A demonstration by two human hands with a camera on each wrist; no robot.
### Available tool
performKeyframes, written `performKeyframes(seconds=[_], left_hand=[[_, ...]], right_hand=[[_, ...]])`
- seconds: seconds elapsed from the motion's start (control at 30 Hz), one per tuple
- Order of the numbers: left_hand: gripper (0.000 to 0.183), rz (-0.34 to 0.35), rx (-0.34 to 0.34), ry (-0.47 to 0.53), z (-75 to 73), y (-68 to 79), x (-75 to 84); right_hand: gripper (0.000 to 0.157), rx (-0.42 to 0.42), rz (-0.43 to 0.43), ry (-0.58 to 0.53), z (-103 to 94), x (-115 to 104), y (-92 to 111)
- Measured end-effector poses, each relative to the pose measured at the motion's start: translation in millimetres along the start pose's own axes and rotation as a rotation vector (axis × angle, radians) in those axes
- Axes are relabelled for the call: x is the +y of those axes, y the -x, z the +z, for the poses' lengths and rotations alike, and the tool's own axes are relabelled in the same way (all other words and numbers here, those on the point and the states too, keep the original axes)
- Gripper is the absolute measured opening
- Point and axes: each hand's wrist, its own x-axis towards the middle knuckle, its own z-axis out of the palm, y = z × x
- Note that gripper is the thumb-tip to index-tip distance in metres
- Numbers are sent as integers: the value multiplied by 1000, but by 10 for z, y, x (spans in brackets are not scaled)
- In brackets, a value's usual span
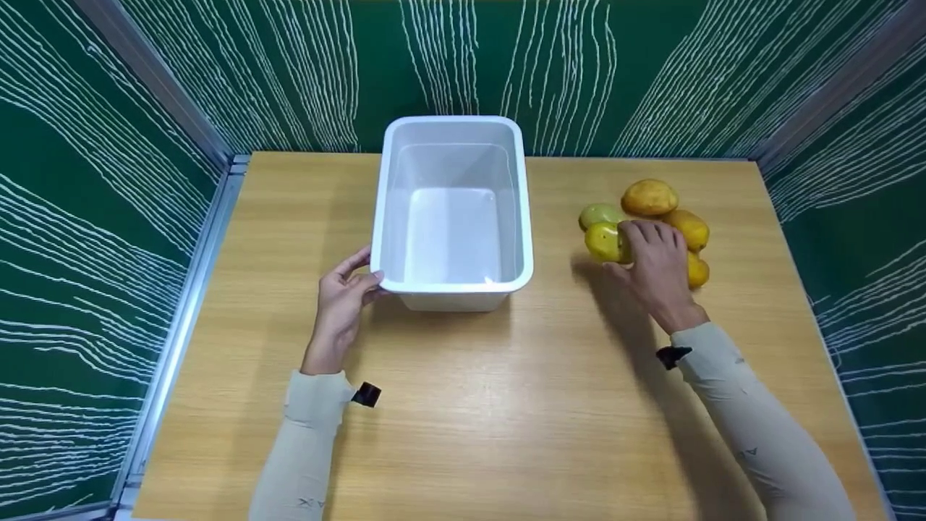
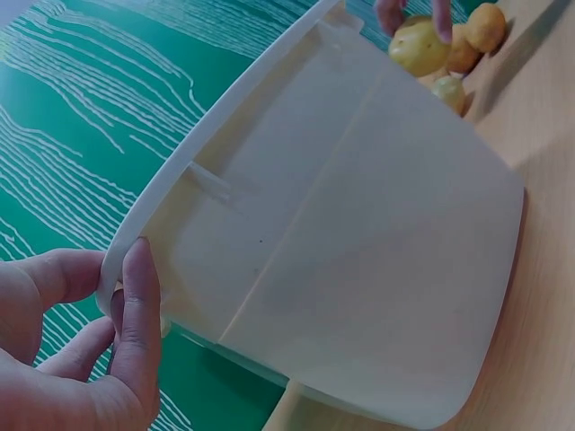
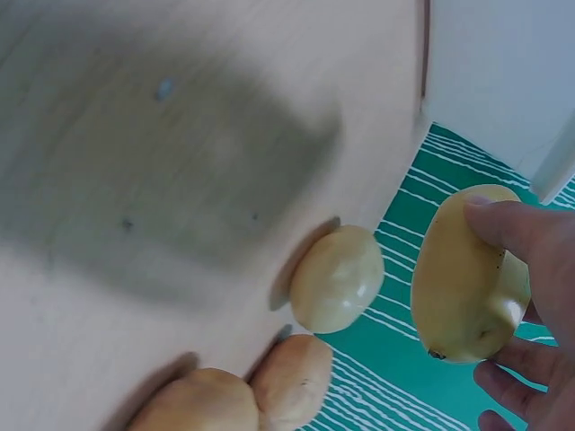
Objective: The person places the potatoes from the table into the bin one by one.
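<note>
My left hand [image 1: 338, 307] pinches the rim of a deep white plastic bin [image 1: 469, 300] at its near left corner, thumb and fingers on either side of the rim in the left wrist view. The bin stands upright on the table, and nothing shows inside it. To its right, my right hand [image 1: 657, 271] holds a yellow-green mango [image 1: 602, 242], raised off the table in the right wrist view [image 3: 467, 278]. Just behind it lies a paler green mango [image 1: 597, 214]. Several orange-yellow mangoes [image 1: 650, 197] lie around the right hand, which partly hides one of them.
The wooden table [image 1: 463, 420] is bounded by green walls [image 1: 651, 72] with white wavy lines at the back and both sides. A metal frame rail [image 1: 189, 289] runs along the left edge. Small black devices [image 1: 367, 395] are worn at both wrists.
</note>
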Motion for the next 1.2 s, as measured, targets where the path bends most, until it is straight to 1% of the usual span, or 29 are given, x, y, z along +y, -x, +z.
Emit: performKeyframes(seconds=[0.17,0.43,0.63,0.8,0.93,1.2], left_hand=[[55,-5,-16,6,-7,-2,17],[54,-26,5,1,1,-12,32],[56,-29,8,9,5,-23,25],[56,-30,13,2,8,-29,23],[55,-25,2,11,2,-35,16],[54,-20,-19,37,-23,-40,5]], right_hand=[[70,37,-38,42,-60,-36,-91],[67,25,-41,57,-233,-142,-258],[64,58,-23,49,-359,-213,-429],[64,57,-21,43,-435,-299,-521],[65,60,-14,32,-479,-354,-592],[66,95,-36,12,-539,-482,-747]])
